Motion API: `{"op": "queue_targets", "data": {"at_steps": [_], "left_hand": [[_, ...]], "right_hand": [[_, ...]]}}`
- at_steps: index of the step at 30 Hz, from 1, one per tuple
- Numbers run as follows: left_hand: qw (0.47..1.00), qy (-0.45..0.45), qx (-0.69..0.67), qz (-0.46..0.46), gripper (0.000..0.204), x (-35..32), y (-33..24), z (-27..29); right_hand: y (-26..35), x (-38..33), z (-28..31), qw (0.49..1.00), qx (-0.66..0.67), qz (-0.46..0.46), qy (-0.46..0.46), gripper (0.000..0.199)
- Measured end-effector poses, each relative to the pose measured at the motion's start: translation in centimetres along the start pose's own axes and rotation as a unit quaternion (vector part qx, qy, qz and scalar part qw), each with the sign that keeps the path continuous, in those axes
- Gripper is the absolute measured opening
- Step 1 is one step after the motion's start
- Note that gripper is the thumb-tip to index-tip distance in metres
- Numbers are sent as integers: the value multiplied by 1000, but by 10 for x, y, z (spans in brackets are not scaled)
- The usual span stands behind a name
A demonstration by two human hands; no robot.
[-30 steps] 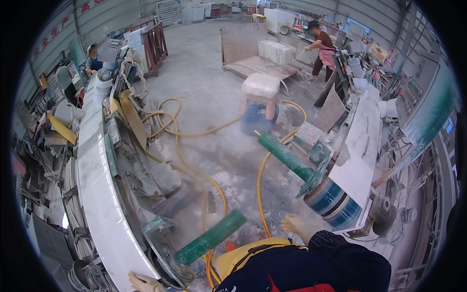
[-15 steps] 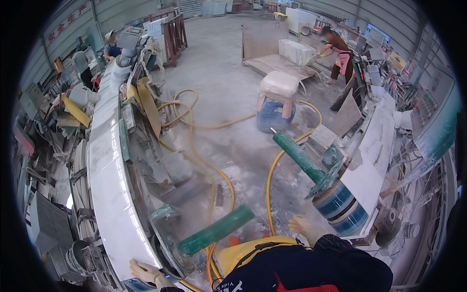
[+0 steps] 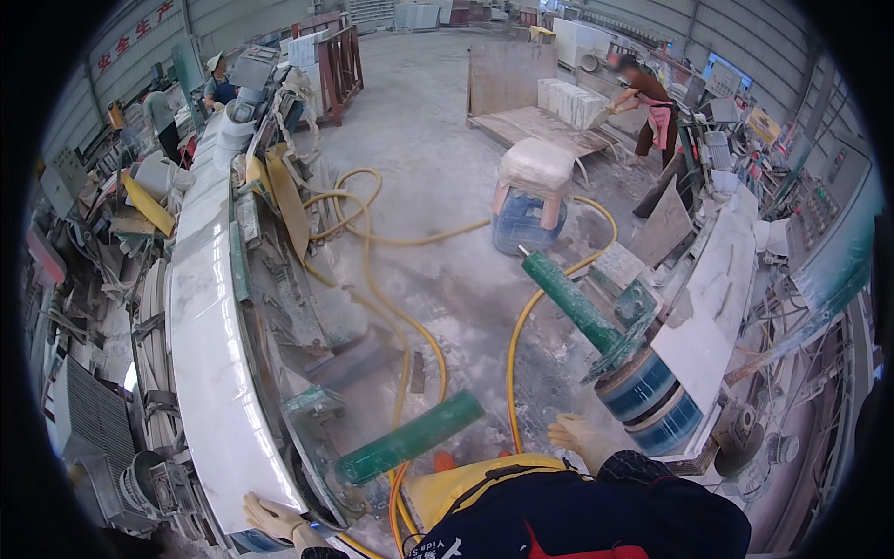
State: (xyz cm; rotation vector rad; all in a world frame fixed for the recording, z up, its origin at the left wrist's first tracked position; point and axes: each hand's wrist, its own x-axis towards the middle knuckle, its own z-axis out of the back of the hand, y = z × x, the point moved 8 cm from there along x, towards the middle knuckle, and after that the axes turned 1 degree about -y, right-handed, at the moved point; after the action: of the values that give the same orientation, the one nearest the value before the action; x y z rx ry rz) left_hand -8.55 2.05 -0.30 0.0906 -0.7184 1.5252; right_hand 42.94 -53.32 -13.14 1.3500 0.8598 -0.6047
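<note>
My left hand (image 3: 271, 515), in a cream glove, lies flat with fingers stretched out at the near end of a glossy white stone slab (image 3: 214, 401). That slab rests along the left machine line. A green roller (image 3: 412, 436) sticks out to the right, just ahead of this hand. My right hand (image 3: 579, 438), also gloved, hangs beside the yellow apron (image 3: 456, 486) with its fingers extended and nothing in them. Nearest to it is the blue ribbed drum (image 3: 643, 396) at the end of the right line. Above that drum lies a second white slab (image 3: 705, 317) with a ragged edge.
A yellow hose (image 3: 512, 373) loops over the wet floor. A blue drum-like container with a wrapped seat (image 3: 531, 200) stands ahead. Another green roller (image 3: 573, 298) juts from the right line. Farther off, a co-worker (image 3: 655, 112) leans over stacked slabs (image 3: 570, 102); two more people stand at far left.
The view has shifted slightly. My hands stay in nearly the same places. At far left, a co-worker in a hat has changed posture.
</note>
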Motion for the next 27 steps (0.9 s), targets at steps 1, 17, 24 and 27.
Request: {"op": "queue_targets", "data": {"at_steps": [1,17,24,27], "left_hand": [[1000,-4,2,-6,47,0,-1,1],[1000,5,26,-7,43,-7,11,2],[999,-21,-1,-34,36,-11,-2,17],[990,-103,-69,-63,26,-15,-11,32]], "right_hand": [[0,0,0,1000,0,-2,-3,46],[6,-13,-3,1000,-10,2,4,45],[-1,-2,1,1000,-12,7,4,43],[-6,4,0,999,-9,3,31,43]]}}
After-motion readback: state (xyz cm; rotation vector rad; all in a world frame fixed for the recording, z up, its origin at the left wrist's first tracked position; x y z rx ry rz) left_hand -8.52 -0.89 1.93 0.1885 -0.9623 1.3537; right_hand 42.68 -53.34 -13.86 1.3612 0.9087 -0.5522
